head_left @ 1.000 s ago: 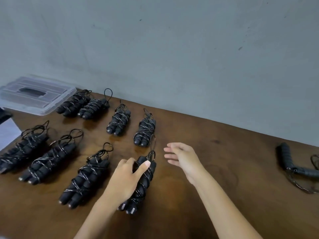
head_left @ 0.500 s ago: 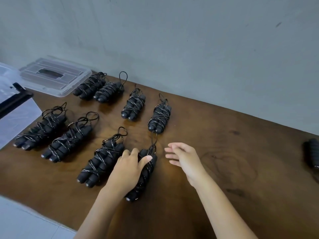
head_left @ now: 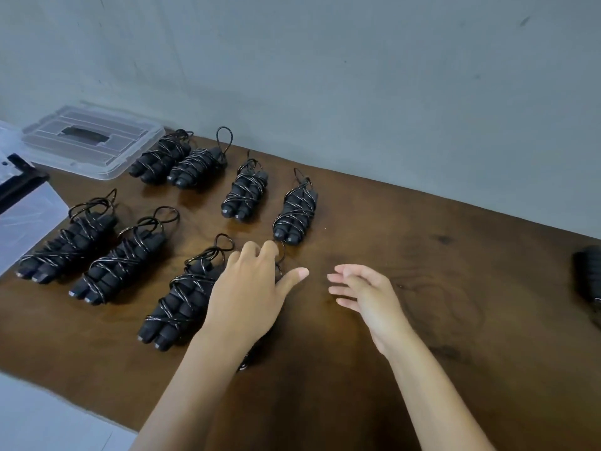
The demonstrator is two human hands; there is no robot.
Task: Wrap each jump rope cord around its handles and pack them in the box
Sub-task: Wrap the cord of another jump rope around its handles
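Observation:
Several jump ropes lie on the brown table as wrapped black bundles in two rows, such as the bundle just left of my left hand and another bundle beyond it. My left hand lies flat on one more wrapped bundle, fingers stretched forward and thumb spread to the right. Only that bundle's near end and a bit of its cord loop show. My right hand hovers beside it, fingers loose, holding nothing.
A clear plastic lid lies at the back left against the wall. A translucent box with a black latch sits at the left edge. An unwrapped rope's black handle lies at the far right edge.
My left hand slid forward over the bundle and its thumb spread away from it. The view shifted left, so the unwrapped rope is nearly out of sight. The right hand stayed about where it was.

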